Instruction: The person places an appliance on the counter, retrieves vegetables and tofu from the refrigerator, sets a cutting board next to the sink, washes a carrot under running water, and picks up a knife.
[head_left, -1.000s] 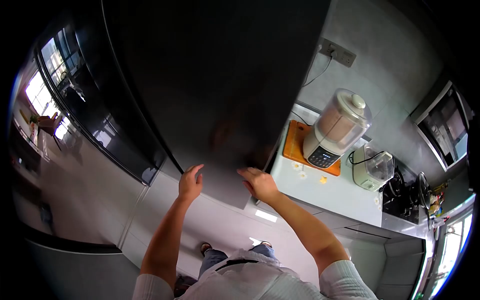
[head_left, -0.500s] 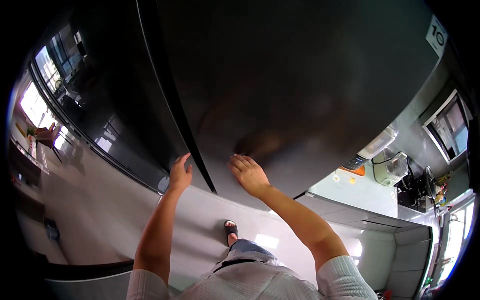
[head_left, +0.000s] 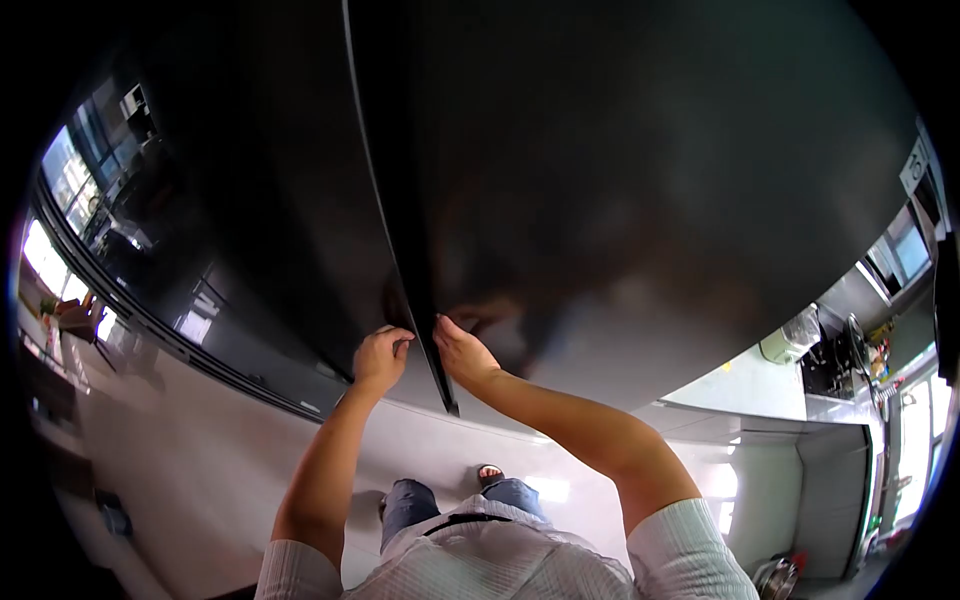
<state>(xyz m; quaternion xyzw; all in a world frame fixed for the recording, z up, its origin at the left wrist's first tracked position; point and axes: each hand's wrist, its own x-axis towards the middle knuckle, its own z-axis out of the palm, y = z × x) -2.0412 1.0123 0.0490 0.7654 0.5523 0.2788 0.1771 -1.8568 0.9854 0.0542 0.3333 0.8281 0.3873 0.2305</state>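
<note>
PLACE: kitchen | AHEAD OF FINGERS (head_left: 447, 327): tall glossy dark doors (head_left: 640, 150) | FAR RIGHT OF FINGERS: pale surface (head_left: 745, 390), light-green appliance (head_left: 784, 346), black pan (head_left: 856, 342)

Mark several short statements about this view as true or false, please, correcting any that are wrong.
1. A dark gap runs between the left panel and the right panel. True.
2. The right hand is far from that gap. False: its fingers are right beside it.
3. The left hand is on the gap's left side. True.
4. The left hand is holding a cup. False: no cup is visible in it.
5. The pale countertop appears at the picture's left edge. False: it is toward the right.
6. Both sleeves are light-coloured. True.
</note>
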